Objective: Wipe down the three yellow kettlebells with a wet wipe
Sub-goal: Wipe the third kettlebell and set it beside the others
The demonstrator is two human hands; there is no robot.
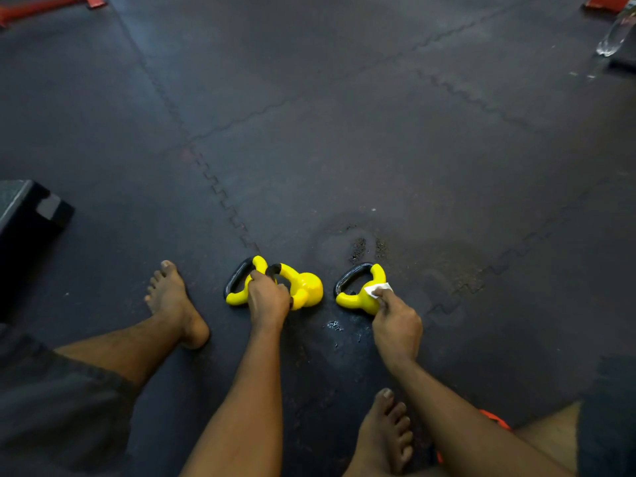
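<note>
Only one container on show: a clear plastic bottle [614, 36] lying far off at the top right edge, and I can't tell what's in it. Down on the rubber floor mats [378, 132], three yellow weights lie on their sides in a row, just ahead of the seated person. The left hand [268, 301] is curled down over the body of the left kettlebell [237, 287], fingers clamped there and touching the handle of the middle kettlebell [306, 287] beside it; I can't tell whether it grips both. A small gap, then the right kettlebell [358, 297]. The right hand [395, 325] pinches a white wet wipe [378, 290] and presses it onto that one's yellow handle. Bare left foot [172, 301] sits out to the left, right foot [389, 432] tucked close under the arm. A black box [27, 218] hems the left edge; beyond the weights the jigsaw-seamed floor lies wide open up to red frames [44, 5] at the top.
</note>
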